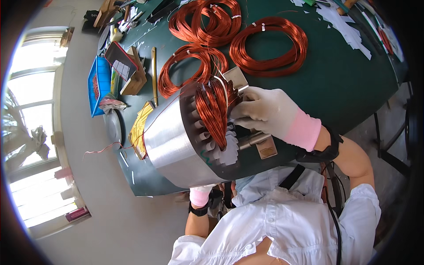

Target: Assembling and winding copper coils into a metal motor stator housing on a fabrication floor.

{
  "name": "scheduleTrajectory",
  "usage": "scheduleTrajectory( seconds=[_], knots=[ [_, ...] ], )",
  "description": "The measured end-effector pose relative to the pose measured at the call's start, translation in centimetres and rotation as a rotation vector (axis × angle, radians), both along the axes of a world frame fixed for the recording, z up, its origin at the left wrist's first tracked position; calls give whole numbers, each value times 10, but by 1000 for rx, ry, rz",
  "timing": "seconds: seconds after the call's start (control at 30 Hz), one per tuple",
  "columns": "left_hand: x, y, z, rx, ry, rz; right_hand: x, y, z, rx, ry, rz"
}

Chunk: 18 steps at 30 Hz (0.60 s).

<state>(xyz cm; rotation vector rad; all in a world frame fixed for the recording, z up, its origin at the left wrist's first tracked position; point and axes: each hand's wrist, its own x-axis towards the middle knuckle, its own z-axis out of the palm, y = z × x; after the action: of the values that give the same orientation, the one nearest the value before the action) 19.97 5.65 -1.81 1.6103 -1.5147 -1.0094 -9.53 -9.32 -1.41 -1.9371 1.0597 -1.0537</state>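
A silver metal motor stator (170, 137) lies on its side, its slotted open end turned to the right. Red-brown copper windings (213, 112) bulge from the slots, a white sleeve looped over them. White paper slot liners (227, 150) stick out below. My right hand (267, 110), in a white glove with a pink cuff, is at this end beside the windings; its fingers are bent together, and whatever lies between them is hidden. Low against the stator's near side is my left hand (202, 191), gloved too; the metal covers its fingers.
Several copper wire coils (269, 66) lie on the green table (344, 84) beyond the stator. Farther left are a blue basket (100, 79), a phone (121, 62) leaning on a wooden block, and a yellow bundle (140, 128). Paper scraps (340, 26) lie far right.
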Motion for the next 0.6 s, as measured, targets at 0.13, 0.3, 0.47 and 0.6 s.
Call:
scheduleTrajectory(
  seconds=[0.13, 0.3, 0.47, 0.6],
  knots=[
    [-16, -23, -10, 20, -34, 5, 7, -5, -1, -43, -16, 47],
    [-12, -13, -11, 44, -76, -21, 6, -4, -12, 81, -146, 55],
    [-7, -6, -12, 63, -116, -23, 8, 5, -3, -30, 125, -32],
    [-14, -6, -19, 76, -140, -31, 1, 4, -4, 31, -110, -8]
  ],
)
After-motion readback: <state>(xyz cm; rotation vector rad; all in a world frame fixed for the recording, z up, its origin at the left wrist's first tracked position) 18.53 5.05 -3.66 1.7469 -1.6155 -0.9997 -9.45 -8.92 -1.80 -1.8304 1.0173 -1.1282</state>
